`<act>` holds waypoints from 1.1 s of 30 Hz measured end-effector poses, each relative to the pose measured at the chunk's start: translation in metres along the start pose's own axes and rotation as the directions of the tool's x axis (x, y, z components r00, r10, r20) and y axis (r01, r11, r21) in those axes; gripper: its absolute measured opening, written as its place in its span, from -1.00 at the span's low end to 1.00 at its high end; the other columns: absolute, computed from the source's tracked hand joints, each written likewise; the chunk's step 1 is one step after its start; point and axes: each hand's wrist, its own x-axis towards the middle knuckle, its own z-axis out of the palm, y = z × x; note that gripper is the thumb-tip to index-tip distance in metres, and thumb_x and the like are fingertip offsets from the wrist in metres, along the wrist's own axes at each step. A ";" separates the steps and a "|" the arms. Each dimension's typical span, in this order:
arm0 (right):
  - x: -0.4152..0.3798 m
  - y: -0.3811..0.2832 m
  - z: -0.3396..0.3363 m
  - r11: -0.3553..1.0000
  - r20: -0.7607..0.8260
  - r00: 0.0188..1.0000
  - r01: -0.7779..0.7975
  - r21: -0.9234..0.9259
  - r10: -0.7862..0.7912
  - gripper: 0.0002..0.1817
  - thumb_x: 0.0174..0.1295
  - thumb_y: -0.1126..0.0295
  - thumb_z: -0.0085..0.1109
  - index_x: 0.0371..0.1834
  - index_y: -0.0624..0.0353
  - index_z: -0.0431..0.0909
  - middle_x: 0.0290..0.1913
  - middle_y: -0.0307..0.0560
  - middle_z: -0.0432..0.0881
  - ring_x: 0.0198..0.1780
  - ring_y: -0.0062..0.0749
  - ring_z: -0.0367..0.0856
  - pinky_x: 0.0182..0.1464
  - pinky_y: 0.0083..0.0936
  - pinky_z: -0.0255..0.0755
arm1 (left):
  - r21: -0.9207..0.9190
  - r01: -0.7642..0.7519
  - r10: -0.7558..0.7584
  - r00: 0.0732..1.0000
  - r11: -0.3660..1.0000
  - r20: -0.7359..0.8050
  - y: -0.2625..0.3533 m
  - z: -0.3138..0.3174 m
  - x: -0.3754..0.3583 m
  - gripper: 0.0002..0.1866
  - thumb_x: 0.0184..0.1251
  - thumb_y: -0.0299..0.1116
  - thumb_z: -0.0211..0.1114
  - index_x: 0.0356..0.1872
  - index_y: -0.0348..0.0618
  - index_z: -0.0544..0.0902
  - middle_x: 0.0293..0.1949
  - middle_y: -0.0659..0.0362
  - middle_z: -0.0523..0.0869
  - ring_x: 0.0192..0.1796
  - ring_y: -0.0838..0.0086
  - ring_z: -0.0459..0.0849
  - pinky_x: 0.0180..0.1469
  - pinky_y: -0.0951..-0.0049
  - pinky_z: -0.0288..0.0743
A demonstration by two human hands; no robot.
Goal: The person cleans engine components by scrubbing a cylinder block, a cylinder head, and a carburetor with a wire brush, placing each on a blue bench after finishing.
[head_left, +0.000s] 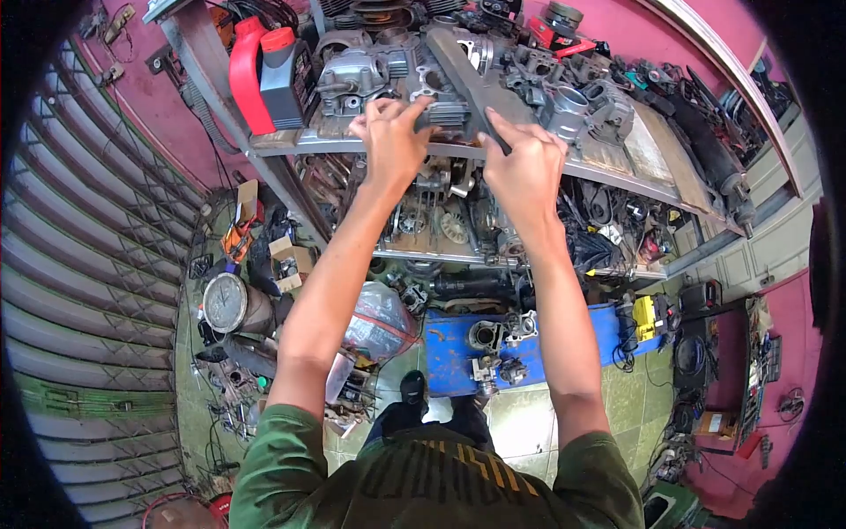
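Overall, no brand name reads with certainty. The green shirt (pixel 476 494) bears large block letters across the chest, some dark and some yellow-orange; folds and the steep angle prevent a sure reading. At far left on the upper shelf (pixel 352 141), a red bottle (pixel 246 78) stands beside a dark grey bottle (pixel 278 84) with a red cap; the grey one's label is turned aside and illegible. A red box (pixel 561 40) at the far right carries printing too small to read.

The left hand (pixel 392 141) is raised over the near edge of the upper shelf, its fingers bent and spread, thumb well apart from the forefinger. The right hand (pixel 527 163) has thumb and forefinger parted, the remaining fingers curled. Neither visibly grips anything. A long flat bar (pixel 460 72) slopes from the far side towards the gap between the hands, its near end just beside the right forefinger; contact cannot be determined.

A metal engine casting (pixel 357 78) lies left of the bar, near the left hand; a metal cylinder (pixel 568 108) sits to the right, just beyond the right hand. Below, a blue desk (pixel 449 357) carries small metal parts (pixel 498 370).
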 end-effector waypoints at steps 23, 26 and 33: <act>-0.104 -0.005 -0.016 0.998 -0.030 0.998 0.061 0.004 -0.061 -0.54 0.09 0.45 0.46 0.14 0.09 0.75 -0.37 -0.11 0.73 -0.11 -0.29 0.69 0.22 -0.12 0.26 | -0.027 -0.212 0.204 0.964 0.977 -0.168 -0.011 0.023 -0.030 -0.59 0.11 -0.33 0.53 0.05 0.22 0.76 -0.06 0.24 0.60 0.41 0.23 0.47 0.20 -0.12 0.07; -0.071 -0.005 -0.006 0.994 -0.093 0.991 0.087 -0.059 -0.092 -0.55 0.10 0.44 0.50 0.13 0.08 0.78 -0.30 -0.12 0.78 -0.12 -0.29 0.71 0.18 -0.25 0.34 | -0.006 -0.230 0.227 0.960 0.973 -0.162 -0.008 0.021 -0.032 -0.59 0.11 -0.33 0.53 0.04 0.20 0.76 -0.06 0.23 0.60 0.41 0.23 0.47 0.20 -0.12 0.07; -0.079 -0.004 -0.017 0.994 0.000 0.996 0.093 -0.051 -0.093 -0.57 0.10 0.42 0.49 0.11 0.08 0.78 -0.33 -0.11 0.77 -0.16 -0.28 0.71 0.16 -0.24 0.32 | -0.026 -0.238 0.232 0.961 0.971 -0.151 -0.010 0.019 -0.025 -0.60 0.13 -0.41 0.49 0.04 0.17 0.76 -0.06 0.21 0.61 0.41 0.20 0.48 0.20 -0.10 0.08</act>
